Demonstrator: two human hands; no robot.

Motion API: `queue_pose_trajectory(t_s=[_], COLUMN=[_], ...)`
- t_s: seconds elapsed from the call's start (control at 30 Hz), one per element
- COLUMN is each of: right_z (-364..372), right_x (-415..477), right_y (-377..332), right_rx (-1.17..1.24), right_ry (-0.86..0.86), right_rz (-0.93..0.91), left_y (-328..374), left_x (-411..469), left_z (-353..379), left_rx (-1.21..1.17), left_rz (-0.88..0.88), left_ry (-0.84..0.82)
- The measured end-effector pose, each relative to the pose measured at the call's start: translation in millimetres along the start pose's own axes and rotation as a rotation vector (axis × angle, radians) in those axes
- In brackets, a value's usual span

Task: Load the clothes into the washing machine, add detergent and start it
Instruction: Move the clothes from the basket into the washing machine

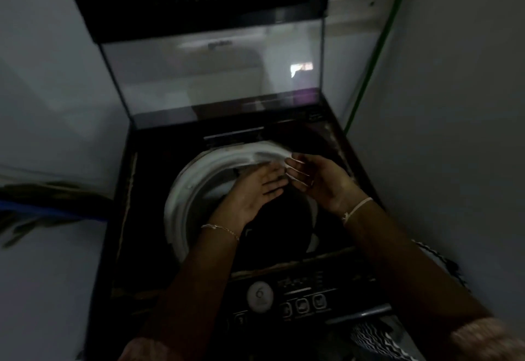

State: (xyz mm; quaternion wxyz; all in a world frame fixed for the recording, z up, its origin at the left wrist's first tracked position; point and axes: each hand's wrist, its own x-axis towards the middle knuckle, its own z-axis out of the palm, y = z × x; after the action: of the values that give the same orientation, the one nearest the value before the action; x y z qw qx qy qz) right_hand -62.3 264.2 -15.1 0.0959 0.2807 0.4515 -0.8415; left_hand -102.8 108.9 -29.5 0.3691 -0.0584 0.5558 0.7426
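A dark top-loading washing machine (125, 218) stands below me with its glass lid (216, 76) raised upright. The drum's white rim (181, 190) rings a dark heap of clothes (281, 227) inside. My left hand (250, 193) hovers palm up over the drum, fingers straight. My right hand (315, 178) is beside it, palm up with fingers loosely bent, near the rim's far right. Neither hand visibly holds anything. The control panel (301, 298) with a round dial and buttons runs along the near edge.
Pale walls close in on both sides. A green hose or cable (377, 47) runs up the right corner. Dark cloth (42, 207) lies on a surface at the left. Patterned black-and-white fabric (375, 338) hangs by the machine's near right corner.
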Motion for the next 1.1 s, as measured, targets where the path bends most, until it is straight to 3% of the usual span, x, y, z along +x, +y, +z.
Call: queue_pose_trajectory(t_s=[0.27, 0.53, 0.77, 1.1], right_z=[-145, -309, -398, -461], right_x=[-105, -167, -178, -130], right_y=[-56, -25, 28, 115], right_rx=[0.171, 0.296, 0.35, 0.29], right_ry=[0.143, 0.385, 0.521, 0.645], right_rz=[-0.181, -0.091, 0.042, 0.307], left_y=[-35, -147, -222, -305], left_x=[0, 9, 22, 74], left_z=[181, 301, 321, 286], left_rx=[0.076, 0.198, 0.282, 0.297], left_rz=[-0.025, -0.253, -0.437, -0.518], left_ry=[-0.249, -0.301, -0.19, 0.022])
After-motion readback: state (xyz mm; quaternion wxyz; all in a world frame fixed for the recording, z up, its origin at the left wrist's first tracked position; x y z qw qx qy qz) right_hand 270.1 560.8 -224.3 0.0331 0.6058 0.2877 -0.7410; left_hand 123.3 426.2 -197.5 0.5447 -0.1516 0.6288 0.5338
